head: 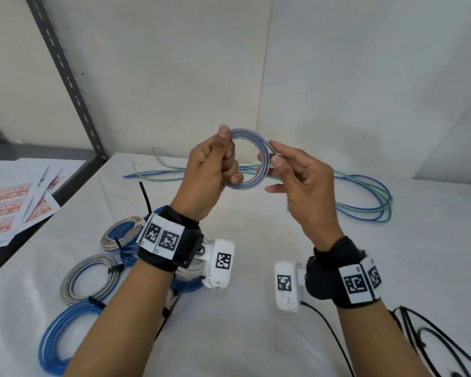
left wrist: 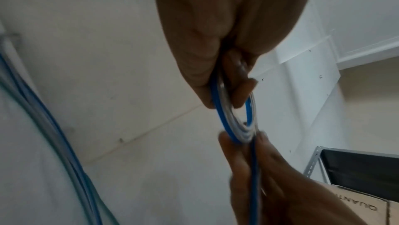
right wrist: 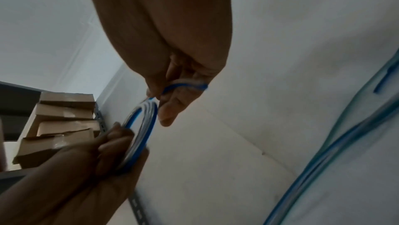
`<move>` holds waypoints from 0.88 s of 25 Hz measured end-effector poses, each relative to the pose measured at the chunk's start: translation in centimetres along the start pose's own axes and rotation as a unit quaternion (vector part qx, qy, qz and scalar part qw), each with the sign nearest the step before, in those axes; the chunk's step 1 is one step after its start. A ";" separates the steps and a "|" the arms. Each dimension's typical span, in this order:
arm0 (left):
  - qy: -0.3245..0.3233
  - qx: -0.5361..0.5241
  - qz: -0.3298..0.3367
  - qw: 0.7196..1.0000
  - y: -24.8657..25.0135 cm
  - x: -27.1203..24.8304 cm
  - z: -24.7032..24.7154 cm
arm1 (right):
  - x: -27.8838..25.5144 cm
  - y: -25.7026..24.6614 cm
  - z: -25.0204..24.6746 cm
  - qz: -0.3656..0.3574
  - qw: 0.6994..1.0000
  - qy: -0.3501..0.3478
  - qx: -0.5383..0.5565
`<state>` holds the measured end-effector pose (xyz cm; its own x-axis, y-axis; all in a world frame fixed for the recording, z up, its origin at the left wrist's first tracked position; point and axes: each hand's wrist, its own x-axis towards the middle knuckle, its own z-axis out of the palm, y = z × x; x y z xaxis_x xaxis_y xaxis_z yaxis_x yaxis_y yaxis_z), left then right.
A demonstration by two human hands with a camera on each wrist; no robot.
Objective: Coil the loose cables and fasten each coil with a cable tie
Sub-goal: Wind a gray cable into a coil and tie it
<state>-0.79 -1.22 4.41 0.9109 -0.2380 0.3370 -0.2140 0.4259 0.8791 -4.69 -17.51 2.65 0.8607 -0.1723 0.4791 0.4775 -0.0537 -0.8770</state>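
My left hand holds the blue and white cable coil up in the air over the bench, with my thumb and fingers curled around its 9 o'clock side. My right hand pinches the cable's loose end between thumb and finger at the coil's 2 o'clock side. More loose cables lie on the bench at 1 o'clock, tied coils lie at 8 o'clock, and black cable ties lie at 4 o'clock.
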 end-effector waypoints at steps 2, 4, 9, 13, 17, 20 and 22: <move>0.033 -0.026 0.014 0.999 -0.1 -0.1 0.6 | -0.5 0.4 1.3 -0.007 1.000 -0.003 0.009; 0.043 -0.033 0.020 0.998 -0.5 -0.1 0.8 | -0.8 0.6 2.0 -0.007 1.000 0.015 0.020; -0.027 0.113 -0.031 0.993 -0.3 0.1 -1.0 | 0.2 0.6 -0.8 -0.007 0.998 -0.051 -0.030; -0.134 0.370 -0.038 0.919 -0.2 -0.6 -1.7 | 0.2 0.7 -1.7 -0.025 0.978 -0.152 -0.142; -0.098 0.281 0.013 0.955 -0.2 -0.5 -1.4 | 0.2 0.2 -1.0 -0.033 0.994 -0.072 -0.071; -0.059 0.156 0.015 0.986 -0.1 -0.2 -0.9 | -0.1 -0.2 -0.2 -0.020 0.999 0.014 0.023; -0.034 0.094 0.012 0.995 0.0 -0.2 -0.6 | -0.3 -0.3 0.3 -0.012 0.998 0.030 0.058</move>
<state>-0.72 -0.71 4.14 0.8798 -0.2917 0.3753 -0.3036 0.2626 0.9159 -5.04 -17.14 2.73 0.8382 -0.2301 0.4944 0.5184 0.0550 -0.8534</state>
